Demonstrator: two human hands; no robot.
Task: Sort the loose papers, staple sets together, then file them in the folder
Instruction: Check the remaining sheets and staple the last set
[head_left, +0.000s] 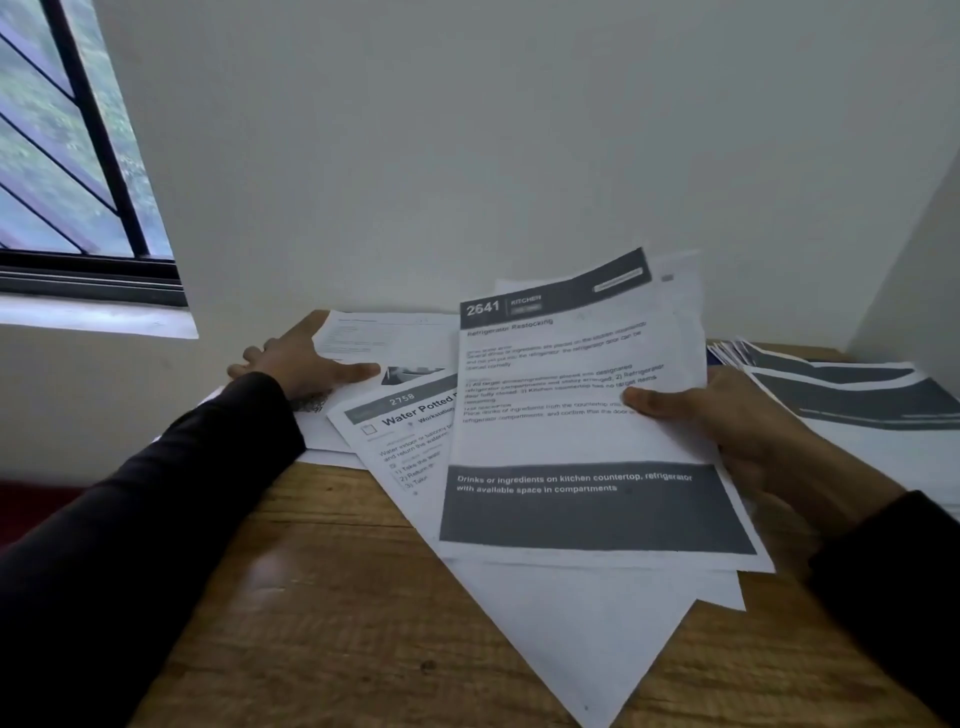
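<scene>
Head view shows the right hand (727, 415) at about 3 o'clock pinching a raised sheaf of papers (582, 415), thumb on the printed face and the other fingers hidden behind. The left hand (306, 366) at 10 o'clock lies flat with fingers spread, pressing on loose sheets (395, 343) on the wooden worktop (322, 597).

The risk, as I judge it, is slippage. The sheets are thin, smooth and limp, held only along one edge, so the unsupported lower corners sag and a back page could slide free onto the pile beneath and mix the sets. A sheet headed "Water Potted" (410, 431) lies half tucked under the sheaf and could be dragged along. Another fanned stack (841, 395) sits at 2 o'clock. No stapler or folder is visible.
</scene>
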